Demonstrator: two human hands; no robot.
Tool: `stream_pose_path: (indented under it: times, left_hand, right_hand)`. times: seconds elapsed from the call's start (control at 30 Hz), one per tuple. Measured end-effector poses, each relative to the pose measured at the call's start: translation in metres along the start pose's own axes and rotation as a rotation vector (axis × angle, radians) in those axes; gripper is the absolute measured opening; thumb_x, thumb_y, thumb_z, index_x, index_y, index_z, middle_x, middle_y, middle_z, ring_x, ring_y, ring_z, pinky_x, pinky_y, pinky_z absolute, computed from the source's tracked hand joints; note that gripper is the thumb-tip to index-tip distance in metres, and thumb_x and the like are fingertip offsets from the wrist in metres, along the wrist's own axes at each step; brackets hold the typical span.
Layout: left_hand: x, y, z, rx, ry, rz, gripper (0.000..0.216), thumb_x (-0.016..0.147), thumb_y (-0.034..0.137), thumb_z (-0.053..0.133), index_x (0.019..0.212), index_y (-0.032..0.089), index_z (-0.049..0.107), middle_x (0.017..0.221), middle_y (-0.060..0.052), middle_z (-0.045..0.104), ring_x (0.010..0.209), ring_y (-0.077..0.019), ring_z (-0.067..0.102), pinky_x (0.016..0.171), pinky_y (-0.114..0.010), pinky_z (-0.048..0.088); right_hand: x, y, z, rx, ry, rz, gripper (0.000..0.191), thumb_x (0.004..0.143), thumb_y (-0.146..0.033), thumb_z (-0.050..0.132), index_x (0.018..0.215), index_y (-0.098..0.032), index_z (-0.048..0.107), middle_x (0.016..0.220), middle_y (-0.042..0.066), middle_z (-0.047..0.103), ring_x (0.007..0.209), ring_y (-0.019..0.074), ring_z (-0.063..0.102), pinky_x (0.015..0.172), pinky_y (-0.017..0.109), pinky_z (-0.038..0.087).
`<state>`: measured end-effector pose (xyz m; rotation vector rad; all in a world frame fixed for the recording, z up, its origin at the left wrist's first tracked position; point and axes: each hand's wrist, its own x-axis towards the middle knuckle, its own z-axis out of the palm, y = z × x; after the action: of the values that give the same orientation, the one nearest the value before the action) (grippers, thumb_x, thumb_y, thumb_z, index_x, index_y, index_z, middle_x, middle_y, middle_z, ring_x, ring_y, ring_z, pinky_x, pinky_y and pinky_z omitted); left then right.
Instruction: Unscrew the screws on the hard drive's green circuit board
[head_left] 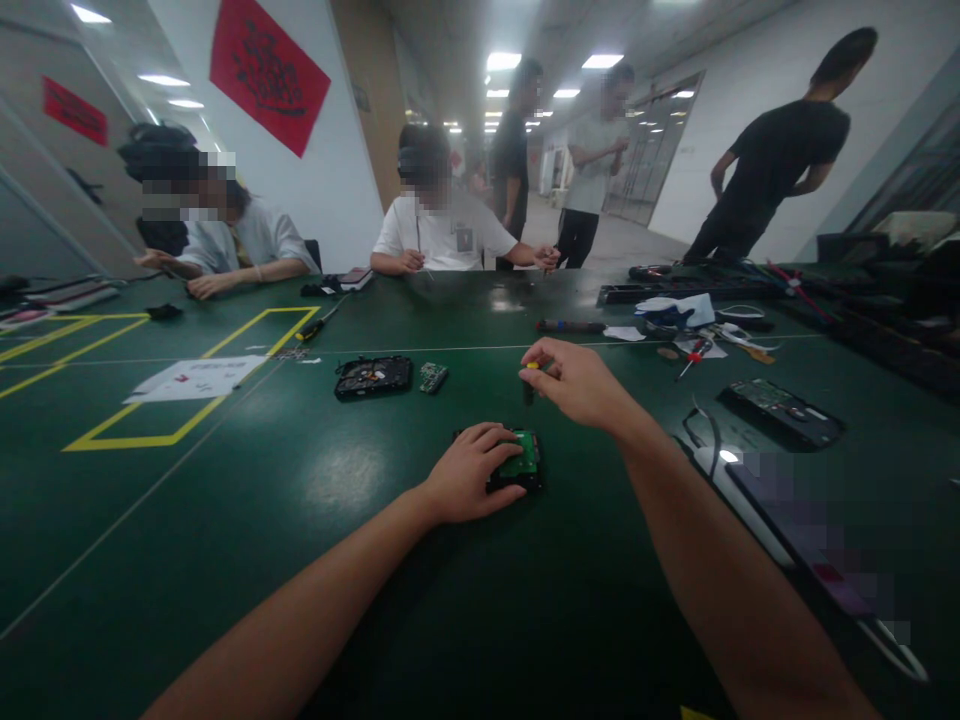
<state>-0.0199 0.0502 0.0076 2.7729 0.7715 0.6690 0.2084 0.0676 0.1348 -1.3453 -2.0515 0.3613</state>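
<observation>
My left hand (474, 472) lies over a hard drive (531, 455), fingers across its green circuit board and thumb along the near edge. Part of the drive is hidden under the palm. Beyond it to the right, my right hand (574, 380) is raised off the table. Its thumb and fingers pinch a small screwdriver (532, 367) with a yellow end and a dark body; the tip cannot be made out. An opened black drive case (373, 377) lies further left, with a loose circuit board (433, 377) beside it.
Another hard drive (784, 412) and a phone-like slab (802, 530) with cables lie at right. A red screwdriver (694, 355) sits among tools behind them. At left are a yellow-black screwdriver (315, 324) and paper (195, 379). Two people sit across the table; others stand behind.
</observation>
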Motion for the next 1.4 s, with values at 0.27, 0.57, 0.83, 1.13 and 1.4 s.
stream_pose_path:
  times: [0.27,0.57,0.83,1.13,1.4]
  left_hand:
    - [-0.0001,-0.0006,0.0011,0.006,-0.003,0.001,0.059,0.09,0.056,0.068,0.14,0.025,0.057,0.143,-0.01,0.06,0.138,-0.0359,0.05,0.114,-0.057,0.042]
    - [0.0003,0.001,-0.0007,0.009,-0.007,-0.005,0.059,0.091,0.056,0.068,0.14,0.025,0.057,0.143,-0.01,0.06,0.138,-0.0347,0.049,0.116,-0.056,0.042]
    - [0.0,0.0024,-0.002,0.0,-0.003,-0.014,0.058,0.091,0.054,0.069,0.14,0.026,0.057,0.143,-0.01,0.06,0.138,-0.036,0.05,0.114,-0.058,0.042]
    - [0.0009,0.0022,-0.0013,-0.01,0.003,-0.01,0.059,0.089,0.055,0.07,0.14,0.026,0.057,0.142,-0.01,0.061,0.137,-0.0354,0.05,0.115,-0.057,0.042]
    - [0.0009,0.0013,-0.0002,-0.004,-0.004,-0.015,0.058,0.09,0.055,0.069,0.14,0.026,0.058,0.143,-0.01,0.06,0.138,-0.0362,0.049,0.114,-0.059,0.043]
  right_hand:
    - [-0.0002,-0.0015,0.0,0.05,-0.032,0.082,0.025,0.097,-0.027,0.057,0.117,-0.017,0.068,0.087,0.007,0.075,0.071,0.0189,0.07,0.07,0.032,0.05]
    - [-0.0011,-0.0042,-0.0025,0.05,-0.049,-0.003,0.017,0.097,-0.027,0.058,0.108,-0.02,0.07,0.087,0.003,0.075,0.069,0.0161,0.069,0.072,0.03,0.049]
    - [-0.0014,-0.0048,-0.0009,0.075,-0.032,0.032,0.016,0.098,-0.032,0.058,0.102,-0.021,0.069,0.091,0.005,0.075,0.071,0.0171,0.07,0.067,0.029,0.049]
    - [0.0,-0.0011,0.0005,0.068,-0.013,0.048,0.018,0.098,-0.026,0.056,0.111,-0.02,0.067,0.097,0.006,0.076,0.069,0.0166,0.069,0.07,0.031,0.049]
    - [-0.0005,-0.0034,-0.0042,0.036,-0.044,-0.027,0.016,0.099,-0.025,0.054,0.104,-0.02,0.069,0.101,0.006,0.072,0.073,0.0156,0.065,0.07,0.03,0.047]
